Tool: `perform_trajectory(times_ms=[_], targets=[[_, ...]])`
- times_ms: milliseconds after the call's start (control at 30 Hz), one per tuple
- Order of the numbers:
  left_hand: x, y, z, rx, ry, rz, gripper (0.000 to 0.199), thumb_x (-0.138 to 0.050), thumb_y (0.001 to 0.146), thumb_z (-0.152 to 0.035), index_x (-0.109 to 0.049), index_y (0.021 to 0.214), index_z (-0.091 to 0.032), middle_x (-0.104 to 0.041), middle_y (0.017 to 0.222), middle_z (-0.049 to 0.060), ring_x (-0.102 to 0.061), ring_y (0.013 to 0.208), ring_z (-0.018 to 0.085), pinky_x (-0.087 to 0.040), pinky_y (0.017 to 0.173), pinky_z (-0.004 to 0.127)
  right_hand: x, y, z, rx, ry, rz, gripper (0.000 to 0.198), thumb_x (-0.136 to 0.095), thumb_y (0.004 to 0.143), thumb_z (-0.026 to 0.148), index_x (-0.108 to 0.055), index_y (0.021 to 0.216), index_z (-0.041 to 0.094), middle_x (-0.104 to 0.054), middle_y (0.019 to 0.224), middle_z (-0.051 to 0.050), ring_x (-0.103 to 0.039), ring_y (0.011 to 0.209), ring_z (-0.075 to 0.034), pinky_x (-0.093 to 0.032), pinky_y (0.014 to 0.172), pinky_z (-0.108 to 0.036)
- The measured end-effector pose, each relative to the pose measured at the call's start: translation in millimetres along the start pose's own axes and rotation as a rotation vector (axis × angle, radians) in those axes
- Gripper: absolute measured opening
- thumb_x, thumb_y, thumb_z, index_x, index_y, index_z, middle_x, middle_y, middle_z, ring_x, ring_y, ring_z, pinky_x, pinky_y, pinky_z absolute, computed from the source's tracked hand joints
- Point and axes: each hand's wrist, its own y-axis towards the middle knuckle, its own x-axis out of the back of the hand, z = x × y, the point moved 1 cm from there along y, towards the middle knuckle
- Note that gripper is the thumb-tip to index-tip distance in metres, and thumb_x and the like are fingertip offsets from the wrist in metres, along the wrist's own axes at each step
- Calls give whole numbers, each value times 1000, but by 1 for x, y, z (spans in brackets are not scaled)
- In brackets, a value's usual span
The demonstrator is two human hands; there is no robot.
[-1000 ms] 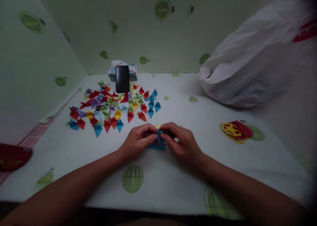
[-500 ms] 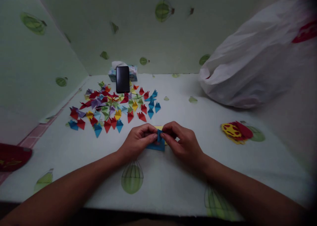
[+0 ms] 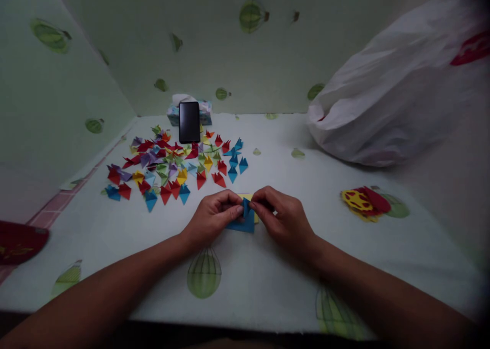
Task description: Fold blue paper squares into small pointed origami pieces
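Left hand (image 3: 214, 214) pinches folded blue paper (image 3: 245, 208), right hand (image 3: 285, 221) pinches its right side, well in from front edge of table (image 3: 268, 298). Likely mid-fold; next crease needs steady left.

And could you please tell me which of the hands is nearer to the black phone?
Left. The left hand is on the near side of the black phone, slightly to its right; the right hand is also on the near side, but farther right.
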Motion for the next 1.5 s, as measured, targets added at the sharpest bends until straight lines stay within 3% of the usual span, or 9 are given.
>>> perform_trajectory(times_ms=[200,1000,1500], targets=[[2,-1,0,-21,100,36,18,-71,80,-31,-64,84,-14,-65,70,0,-61,65,12,-48,64,23,-1,-1,0,9,43,29,9,-57,89,11,-60,91,19,-65,75,-1,-58,62,-13,-43,59,-23],[-1,-2,-1,-29,254,-26,14,-66,79,-30,-61,79,-16,-55,66,-2,-51,60,11,-40,56,23,-1,1,1,56,-47,29,13,-53,83,9,-61,76,17,-63,67,-1,-54,57,-12,-39,56,-23],[1,0,-3,-39,91,-88,17,-72,79,-30,-65,84,-15,-61,65,-1,-57,59,11,-47,55,22,0,3,1,78,-57,-20,13,-54,88,10,-62,81,18,-64,70,-1,-55,59,-12,-42,56,-24]])
